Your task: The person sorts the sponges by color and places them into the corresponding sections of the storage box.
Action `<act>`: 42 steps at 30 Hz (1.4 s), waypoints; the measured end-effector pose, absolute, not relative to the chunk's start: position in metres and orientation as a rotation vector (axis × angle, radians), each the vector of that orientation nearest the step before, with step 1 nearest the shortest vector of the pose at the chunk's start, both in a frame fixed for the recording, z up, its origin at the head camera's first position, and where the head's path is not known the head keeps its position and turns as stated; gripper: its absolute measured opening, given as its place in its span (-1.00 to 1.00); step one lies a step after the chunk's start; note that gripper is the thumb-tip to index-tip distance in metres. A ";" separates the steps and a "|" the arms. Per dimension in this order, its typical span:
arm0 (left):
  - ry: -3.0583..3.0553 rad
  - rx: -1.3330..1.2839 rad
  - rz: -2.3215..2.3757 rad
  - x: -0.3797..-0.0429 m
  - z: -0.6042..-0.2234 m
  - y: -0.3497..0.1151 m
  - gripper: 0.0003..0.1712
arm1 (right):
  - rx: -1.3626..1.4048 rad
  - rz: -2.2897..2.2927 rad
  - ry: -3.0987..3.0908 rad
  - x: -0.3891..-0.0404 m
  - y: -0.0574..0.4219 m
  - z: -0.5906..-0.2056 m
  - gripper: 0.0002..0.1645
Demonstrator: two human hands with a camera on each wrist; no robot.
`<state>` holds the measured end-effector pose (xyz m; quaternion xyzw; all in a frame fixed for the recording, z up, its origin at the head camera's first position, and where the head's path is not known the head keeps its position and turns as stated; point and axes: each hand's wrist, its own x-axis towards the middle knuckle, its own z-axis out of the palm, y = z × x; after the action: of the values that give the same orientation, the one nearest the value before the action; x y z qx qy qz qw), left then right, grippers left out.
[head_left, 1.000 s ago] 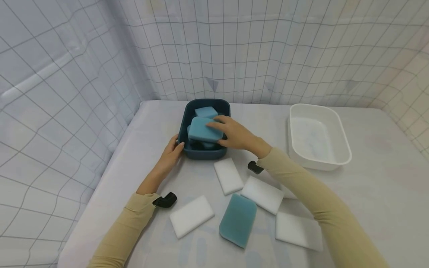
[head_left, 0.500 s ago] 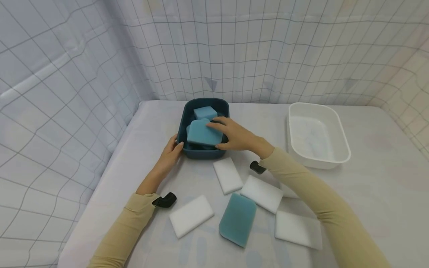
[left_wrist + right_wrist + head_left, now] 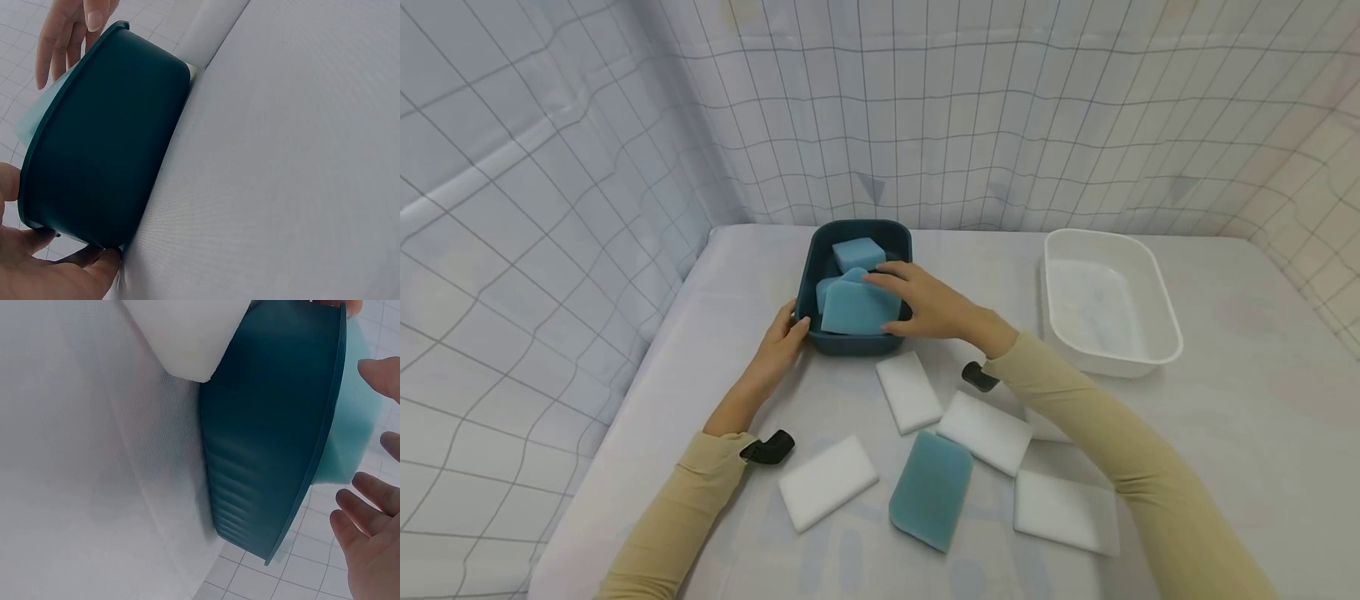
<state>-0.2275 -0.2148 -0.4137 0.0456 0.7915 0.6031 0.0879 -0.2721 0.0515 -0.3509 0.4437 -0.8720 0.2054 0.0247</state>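
At the near-left corner of a dark teal bin [image 3: 853,347], my left hand [image 3: 778,346] grips it with the thumb by the rim and fingers lower on the wall. Several blue sponges lie inside the bin, among them a far one [image 3: 859,252]. The uppermost sponge [image 3: 860,310] leans near the front, sticking above the rim in both wrist views. My right hand [image 3: 934,304] hovers over the bin's right side. Its fingers [image 3: 369,487] are spread beside that sponge, with a gap seen in the right wrist view.
Several white sponges, such as one [image 3: 908,392] close to the bin, lie on the white-covered table. Among them is another blue sponge [image 3: 931,492]. A white bin [image 3: 1112,365] stands at the right. Gridded cloth [image 3: 940,125] hangs behind.
The uppermost blue sponge has dropped from the right hand's fingers and tilted toward the front of the bin. The right hand has shifted slightly nearer; the left hand keeps its hold.
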 end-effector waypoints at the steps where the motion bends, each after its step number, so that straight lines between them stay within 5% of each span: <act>1: 2.357 0.134 1.792 -0.227 -0.414 -0.215 -0.36 | 1.372 0.637 -2.698 -0.272 0.051 -0.351 -0.15; 42: 2.354 0.134 1.811 -0.228 -0.413 -0.214 -0.36 | 1.653 0.558 -2.455 -0.204 0.074 -0.368 -0.23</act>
<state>-0.2284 -0.2140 -0.4130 0.0449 0.7890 0.6070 0.0841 -0.2035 0.0743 -0.3677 0.5478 -0.8133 0.1849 0.0647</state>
